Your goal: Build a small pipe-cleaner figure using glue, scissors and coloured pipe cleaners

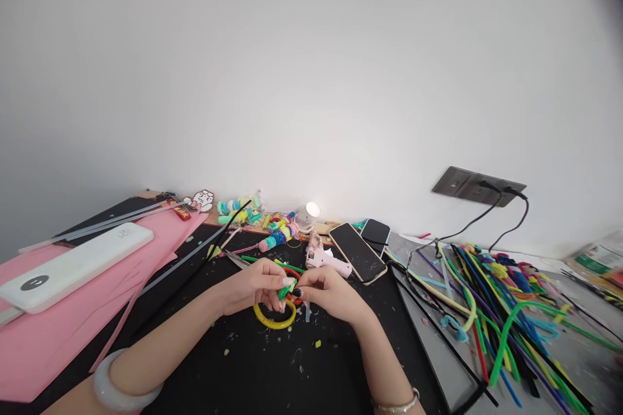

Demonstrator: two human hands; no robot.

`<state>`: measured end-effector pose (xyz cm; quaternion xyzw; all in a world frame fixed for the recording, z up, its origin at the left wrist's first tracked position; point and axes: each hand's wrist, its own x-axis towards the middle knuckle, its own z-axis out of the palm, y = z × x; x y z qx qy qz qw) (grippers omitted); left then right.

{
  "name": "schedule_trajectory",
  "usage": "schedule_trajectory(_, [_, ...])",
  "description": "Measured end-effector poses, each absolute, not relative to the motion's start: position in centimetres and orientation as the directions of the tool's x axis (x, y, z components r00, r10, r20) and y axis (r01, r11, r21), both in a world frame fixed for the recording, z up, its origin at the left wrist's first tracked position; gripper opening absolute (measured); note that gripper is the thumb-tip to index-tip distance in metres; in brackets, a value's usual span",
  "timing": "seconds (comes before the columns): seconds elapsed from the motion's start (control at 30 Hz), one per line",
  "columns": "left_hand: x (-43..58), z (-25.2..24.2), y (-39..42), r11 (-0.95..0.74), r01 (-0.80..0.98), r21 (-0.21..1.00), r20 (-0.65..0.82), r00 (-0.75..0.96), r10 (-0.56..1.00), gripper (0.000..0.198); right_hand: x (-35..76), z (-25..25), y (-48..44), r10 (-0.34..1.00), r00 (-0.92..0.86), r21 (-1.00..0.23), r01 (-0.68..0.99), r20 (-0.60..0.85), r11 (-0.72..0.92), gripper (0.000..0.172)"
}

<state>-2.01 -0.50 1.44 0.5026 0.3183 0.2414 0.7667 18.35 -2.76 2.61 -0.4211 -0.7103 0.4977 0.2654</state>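
My left hand [256, 285] and my right hand [328, 292] meet over the black tabletop [272, 376]. Both pinch a small green pipe-cleaner piece [285, 290] with a bit of red beside it. A yellow pipe-cleaner ring [273, 321] lies just under and in front of my fingers, touching the table. A pale bangle [119, 386] sits on my left wrist and a thin bracelet [396, 405] on my right.
Pink glue gun [324, 258] and two phones [363, 249] lie behind my hands. A heap of coloured pipe cleaners [506, 311] fills the right side. Pink paper [58, 331] with a white power bank [73, 267] is at left. Finished coloured coils [253, 215] line the wall; wall socket [477, 186] with cables.
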Motion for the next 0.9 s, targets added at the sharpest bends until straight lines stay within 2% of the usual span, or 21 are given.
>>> schedule_trajectory(0.13, [-2.1,1.9,-1.0,0.341,0.139,0.93,-0.316,0.776,0.546,0.031,18.6,2.6,-2.8,0.856,-0.509,-0.923,0.364,-0.088,0.122,0.013])
schedule_trajectory(0.23, [-1.9,2.2,-1.4,0.264,0.243,0.933,-0.349,0.784,0.513,0.03,18.6,2.9,-2.9,0.872,-0.483,-0.914,0.384,-0.075,0.134,0.009])
schedule_trajectory(0.37, [-1.5,2.1,-1.7,0.163,0.299,0.94,-0.338,0.76,0.556,0.031,18.1,3.4,-3.3,0.904,-0.426,-0.89,0.422,-0.027,0.173,0.01])
schedule_trajectory(0.47, [-1.2,1.8,-1.6,0.118,0.308,0.944,-0.307,0.688,0.658,0.034,17.5,3.7,-3.6,0.928,-0.369,-0.872,0.439,0.045,0.217,0.012])
schedule_trajectory(0.63, [-0.9,1.7,-1.2,0.147,0.211,0.966,-0.237,0.511,0.826,0.035,17.5,3.8,-3.5,0.944,-0.256,-0.844,0.44,0.209,0.306,0.017])
schedule_trajectory(0.9, [-1.3,0.8,-0.5,0.372,-0.077,0.925,-0.291,0.487,0.823,0.037,18.1,3.2,-3.0,0.918,-0.209,-0.803,0.446,0.336,0.395,0.015])
